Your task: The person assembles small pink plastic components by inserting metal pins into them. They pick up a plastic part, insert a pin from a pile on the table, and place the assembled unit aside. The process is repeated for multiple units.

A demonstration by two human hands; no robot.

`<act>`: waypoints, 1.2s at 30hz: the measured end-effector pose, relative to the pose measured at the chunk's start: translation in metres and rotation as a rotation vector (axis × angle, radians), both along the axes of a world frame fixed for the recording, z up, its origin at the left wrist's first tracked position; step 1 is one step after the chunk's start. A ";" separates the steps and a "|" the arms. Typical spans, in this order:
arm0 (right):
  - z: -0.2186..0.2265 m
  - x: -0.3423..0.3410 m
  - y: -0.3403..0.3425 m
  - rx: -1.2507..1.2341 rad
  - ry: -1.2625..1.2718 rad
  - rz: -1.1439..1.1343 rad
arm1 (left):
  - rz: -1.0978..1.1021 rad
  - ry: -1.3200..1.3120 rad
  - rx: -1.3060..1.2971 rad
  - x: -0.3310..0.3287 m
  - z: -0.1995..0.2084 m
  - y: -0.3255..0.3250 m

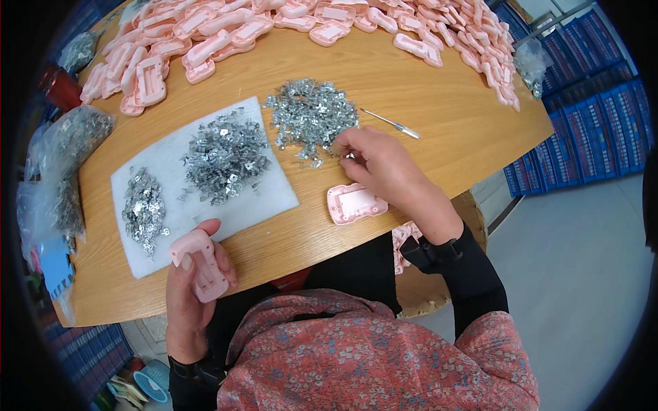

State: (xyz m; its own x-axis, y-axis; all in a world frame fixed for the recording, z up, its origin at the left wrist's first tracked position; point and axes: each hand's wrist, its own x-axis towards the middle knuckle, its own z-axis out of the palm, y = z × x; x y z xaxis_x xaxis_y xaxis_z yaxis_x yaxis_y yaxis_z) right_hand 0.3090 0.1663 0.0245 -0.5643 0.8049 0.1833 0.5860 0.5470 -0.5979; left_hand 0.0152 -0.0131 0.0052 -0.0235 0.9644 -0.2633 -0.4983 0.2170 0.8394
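Observation:
My left hand (188, 291) is closed around a pale pink plastic housing (200, 266), held tilted above the table's front edge with its hollow compartment showing. At the right edge of a heap of small shiny metal contact pieces (312, 113), my right hand (377, 161) has its thumb and fingers bent together. A silvery glint shows by these fingertips, but what they pinch is too small to make out. Just below that hand, a second pink housing (356, 203) lies on the table with its hollow side up.
A white foam sheet (264, 198) bears a large metal-piece heap (226, 157) and a smaller one (144, 209). A screwdriver (391, 123) lies beyond my right hand. Many pink housings (209, 48) line the far edge. Clear bags (65, 157) of metal parts sit at the left.

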 end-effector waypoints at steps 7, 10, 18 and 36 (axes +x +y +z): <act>0.014 -0.010 -0.011 -0.268 0.197 -0.076 | -0.131 0.093 -0.077 0.020 0.026 0.024; 0.029 -0.025 -0.028 -0.095 0.152 0.099 | -0.167 0.085 -0.064 0.041 0.037 0.046; 0.053 -0.046 -0.053 -0.084 0.081 0.277 | -0.181 0.085 0.017 0.063 0.027 0.062; 0.011 -0.056 -0.062 -0.810 0.767 -0.022 | -0.100 -0.224 -0.034 0.066 0.013 0.056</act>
